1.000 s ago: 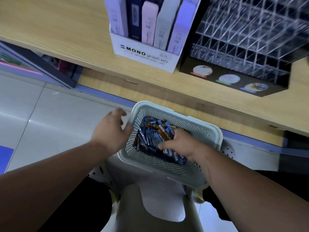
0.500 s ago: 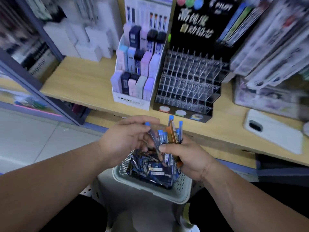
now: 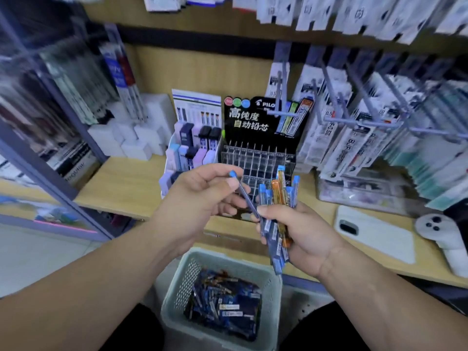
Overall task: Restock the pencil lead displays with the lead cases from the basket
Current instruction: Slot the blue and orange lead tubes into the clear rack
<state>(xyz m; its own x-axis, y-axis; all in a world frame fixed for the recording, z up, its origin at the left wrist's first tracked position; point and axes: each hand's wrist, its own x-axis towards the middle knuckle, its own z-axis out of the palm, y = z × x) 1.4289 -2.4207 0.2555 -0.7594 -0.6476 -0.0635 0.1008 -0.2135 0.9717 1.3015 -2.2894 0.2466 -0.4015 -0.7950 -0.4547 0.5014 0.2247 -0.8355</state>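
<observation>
R hand (image 3: 306, 236) gripped bundle of lead cases (image 3: 278, 198), fingers curled round it, above basket (image 3: 177, 295). L hand (image 3: 197, 201) pinched single blue-capped case (image 3: 247, 200) w/ thumb + fingers, also above basket. Loose cases (image 3: 222, 305) lay inside basket. Pilot display rack (image 3: 255, 158) stood behind basket, on worktop (image 3: 126, 183).

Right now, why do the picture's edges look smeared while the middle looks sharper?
Head view: motion blur smears the hanging packs and left shelves; the left hand, right hand and lead cases at centre are fairly sharp; lighting is even.
</observation>
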